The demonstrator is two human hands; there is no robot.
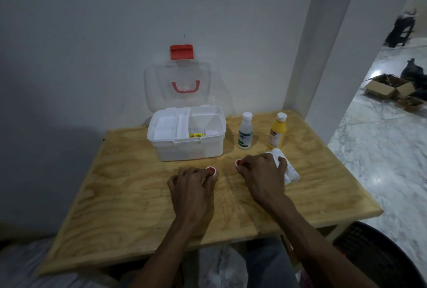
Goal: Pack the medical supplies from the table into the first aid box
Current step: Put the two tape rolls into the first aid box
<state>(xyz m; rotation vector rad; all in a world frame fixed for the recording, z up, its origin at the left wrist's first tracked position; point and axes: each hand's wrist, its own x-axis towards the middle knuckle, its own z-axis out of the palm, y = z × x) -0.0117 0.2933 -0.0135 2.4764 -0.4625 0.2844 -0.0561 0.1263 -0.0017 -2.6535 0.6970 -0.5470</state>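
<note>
First aid box [187,134] stands open beyond my fingers; left hand [191,186] and right hand [263,172] each pinch a red-capped container, left one [211,170], right one [238,162]; bare tabletop [129,195] left.

Bare home corner (plywood table [129,197], marble floor [379,172])

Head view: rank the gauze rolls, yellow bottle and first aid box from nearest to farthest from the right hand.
1. Gauze rolls: under the fingers of the right hand, on its right.
2. Yellow bottle: behind the hand, towards the wall.
3. First aid box: back left, lid open.
</note>
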